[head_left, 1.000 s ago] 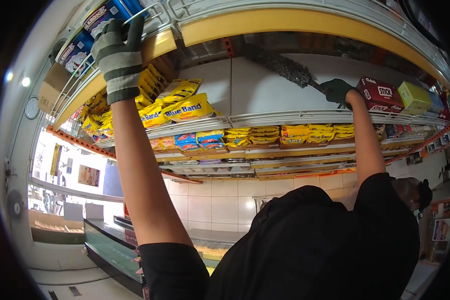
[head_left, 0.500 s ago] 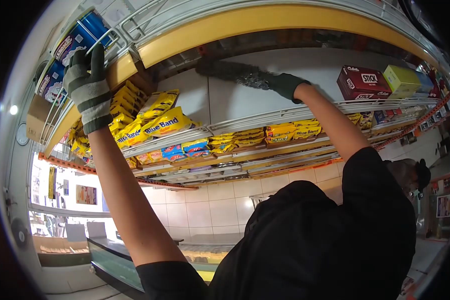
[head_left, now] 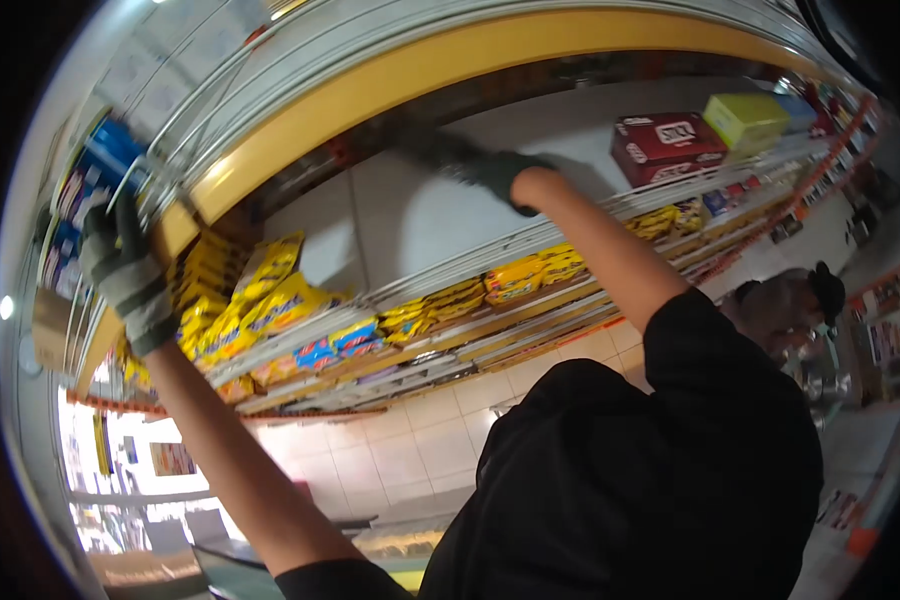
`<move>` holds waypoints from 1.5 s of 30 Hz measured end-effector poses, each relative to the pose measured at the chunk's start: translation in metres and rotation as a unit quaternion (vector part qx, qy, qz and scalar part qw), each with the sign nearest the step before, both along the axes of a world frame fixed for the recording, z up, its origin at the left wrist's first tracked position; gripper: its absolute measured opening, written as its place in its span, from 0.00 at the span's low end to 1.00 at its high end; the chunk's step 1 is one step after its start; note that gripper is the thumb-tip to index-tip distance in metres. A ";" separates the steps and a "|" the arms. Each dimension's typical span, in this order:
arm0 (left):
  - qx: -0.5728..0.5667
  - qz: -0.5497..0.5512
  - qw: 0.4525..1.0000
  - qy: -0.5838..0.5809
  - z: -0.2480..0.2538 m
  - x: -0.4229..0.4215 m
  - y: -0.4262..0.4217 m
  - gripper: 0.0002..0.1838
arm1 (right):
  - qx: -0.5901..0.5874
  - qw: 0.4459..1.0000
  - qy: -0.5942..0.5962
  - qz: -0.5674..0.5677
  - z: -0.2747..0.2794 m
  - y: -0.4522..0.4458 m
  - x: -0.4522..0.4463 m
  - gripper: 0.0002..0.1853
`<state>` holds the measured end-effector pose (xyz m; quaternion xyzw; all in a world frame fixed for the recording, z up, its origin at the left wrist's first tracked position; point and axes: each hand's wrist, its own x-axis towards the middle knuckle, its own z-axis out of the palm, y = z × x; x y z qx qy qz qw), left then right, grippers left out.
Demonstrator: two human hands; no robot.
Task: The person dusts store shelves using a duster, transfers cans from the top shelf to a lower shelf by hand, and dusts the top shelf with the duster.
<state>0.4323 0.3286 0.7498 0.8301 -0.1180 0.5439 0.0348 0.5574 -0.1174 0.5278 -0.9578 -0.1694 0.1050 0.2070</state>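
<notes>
My left hand (head_left: 128, 280), in a grey and dark striped glove, is up at the shelf corner with its fingers hooked over the white wire rail (head_left: 133, 185). Blue tins (head_left: 112, 150) stand just behind that rail. In a dark glove, my right hand (head_left: 513, 180) is closed around one end of a dark, fluffy duster (head_left: 432, 150). The duster lies across the white shelf surface (head_left: 400, 215), blurred by motion, and its far end fades into shadow under the yellow shelf edge (head_left: 370, 85). The fingers of my right hand are partly hidden.
Yellow packets (head_left: 282, 305) fill the shelf's left end. A dark red box (head_left: 668, 148) and a yellow-green box (head_left: 747, 122) stand to the right. Lower shelves hold more packets (head_left: 535, 272). A person in a dark cap (head_left: 782, 305) is at the far right.
The view has swung, so shelf, boxes and both hands appear farther left. My right hand still holds the duster, which is now more blurred. My left hand stays on the rail.
</notes>
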 end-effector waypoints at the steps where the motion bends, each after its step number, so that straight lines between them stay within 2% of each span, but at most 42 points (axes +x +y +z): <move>1: 0.123 0.037 0.992 -0.023 0.002 0.003 0.015 0.11 | -0.007 1.000 0.001 0.004 0.000 0.000 -0.003 0.31; 2: 0.242 0.078 0.966 -0.048 0.004 0.003 0.022 0.13 | -0.014 1.000 0.003 0.008 0.000 0.000 -0.005 0.31; 3: 0.306 0.096 0.942 -0.095 0.005 -0.002 0.013 0.18 | -0.059 0.996 -0.027 0.067 0.007 -0.008 -0.016 0.30; 4: 0.319 0.099 0.937 -0.097 0.006 -0.001 0.015 0.20 | -0.062 0.996 -0.029 0.058 0.014 -0.018 -0.024 0.30; 6: 0.300 0.082 0.945 -0.104 0.003 0.004 0.021 0.20 | -0.056 0.995 0.056 0.065 0.030 -0.043 -0.032 0.30; 7: 0.242 0.092 0.964 -0.065 -0.001 0.009 0.034 0.20 | -0.026 0.997 -0.012 0.073 0.003 -0.060 -0.015 0.35; 8: 0.239 0.090 0.964 -0.069 -0.003 0.008 0.033 0.20 | -0.029 0.997 -0.015 0.070 0.014 -0.071 -0.023 0.35; 10: 0.175 0.054 0.981 -0.062 -0.004 0.009 0.029 0.16 | 0.108 0.986 0.122 0.032 0.039 -0.091 -0.045 0.33; 11: 0.288 0.084 0.944 -0.135 0.001 0.005 0.019 0.11 | 0.150 0.977 0.147 0.032 0.049 -0.097 -0.056 0.30; 12: 0.203 0.073 0.975 -0.053 -0.004 0.013 0.042 0.17 | 0.152 0.977 0.148 0.024 0.047 -0.101 -0.057 0.30; 13: 0.110 0.070 0.991 0.016 -0.009 0.021 0.065 0.24 | 0.287 0.926 0.242 0.035 0.043 -0.106 -0.057 0.27; 14: 0.076 0.049 0.995 0.040 -0.008 0.017 0.054 0.25 | 0.414 0.848 0.327 0.045 0.037 -0.110 -0.057 0.25; 15: 0.094 0.050 0.994 0.028 -0.009 0.019 0.059 0.26 | 0.594 0.728 0.307 0.151 0.019 -0.107 -0.061 0.24; 16: 0.112 0.051 0.992 0.016 -0.011 0.020 0.063 0.28 | 0.596 0.729 0.304 0.145 0.025 -0.101 -0.068 0.24; 18: 0.119 0.048 0.992 0.006 -0.014 0.020 0.069 0.29 | 0.731 0.566 0.314 0.219 0.040 -0.081 -0.074 0.24; 19: 0.108 0.043 0.993 0.008 -0.015 0.019 0.070 0.29 | 0.733 0.566 0.311 0.215 0.040 -0.067 -0.070 0.24; 21: 0.277 0.112 0.950 -0.094 -0.011 0.017 0.066 0.29 | 0.724 0.660 0.149 0.135 0.041 -0.040 -0.061 0.27; 22: 0.259 0.092 0.959 -0.067 -0.008 0.019 0.068 0.30 | 0.725 0.660 0.144 0.131 0.043 -0.029 -0.065 0.27; 23: 0.262 0.103 0.957 -0.075 -0.010 0.019 0.070 0.29 | 0.589 0.790 -0.101 0.139 0.043 -0.017 -0.071 0.21; 24: 0.265 0.115 0.954 -0.083 -0.010 0.018 0.067 0.29 | 0.396 0.845 -0.335 0.132 0.044 -0.006 -0.075 0.17; 25: 0.267 0.112 0.953 -0.085 -0.011 0.019 0.067 0.29 | 0.397 0.844 -0.336 0.129 0.043 0.005 -0.075 0.17; 27: 0.262 0.117 0.954 -0.088 -0.012 0.020 0.070 0.29 | 0.220 0.908 -0.352 0.055 0.040 0.024 -0.070 0.08; 28: 0.264 0.115 0.954 -0.089 -0.011 0.020 0.070 0.29 | 0.220 0.908 -0.353 0.052 0.035 0.030 -0.062 0.08; 30: 0.255 0.104 0.959 -0.066 -0.009 0.020 0.071 0.28 | 0.166 0.833 -0.515 0.114 0.029 0.038 -0.046 0.09; 31: 0.243 0.108 0.962 -0.054 -0.009 0.019 0.072 0.29 | 0.113 0.855 -0.483 0.151 0.033 0.040 -0.040 0.12; 32: 0.244 0.107 0.962 -0.056 -0.009 0.019 0.074 0.29 | 0.114 0.854 -0.485 0.149 0.026 0.047 -0.031 0.12; 34: 0.267 0.127 0.952 -0.082 -0.009 0.020 0.072 0.28 | 0.136 0.881 -0.407 0.203 0.009 0.061 -0.011 0.13; 35: 0.286 0.146 0.941 -0.104 -0.009 0.020 0.070 0.26 | 0.059 0.922 -0.322 0.208 0.009 0.061 -0.003 0.17; 36: 0.285 0.144 0.941 -0.107 -0.010 0.023 0.071 0.26 | 0.059 0.921 -0.324 0.206 0.012 0.058 0.000 0.17; 38: 0.280 0.134 0.945 -0.102 -0.011 0.024 0.079 0.26 | -0.075 0.948 -0.265 0.159 0.017 0.057 0.007 0.19; 39: 0.147 0.074 0.986 0.013 -0.006 0.020 0.070 0.23 | -0.094 0.956 -0.245 0.132 0.017 0.053 0.015 0.22; 40: 0.147 0.078 0.986 0.010 -0.006 0.017 0.063 0.23 | -0.116 0.961 -0.227 0.103 0.014 0.045 0.029 0.24; 42: 0.254 0.109 0.958 -0.082 -0.007 0.016 0.056 0.17 | -0.071 0.970 -0.232 0.018 -0.028 0.024 0.088 0.30; 44: 0.097 0.064 0.993 -0.024 -0.015 0.022 0.067 0.14 | -0.120 0.969 -0.211 -0.054 -0.048 -0.011 0.130 0.36; 45: 0.114 0.059 0.992 -0.013 -0.015 0.022 0.071 0.19 | -0.120 0.969 -0.212 -0.049 -0.046 -0.023 0.129 0.36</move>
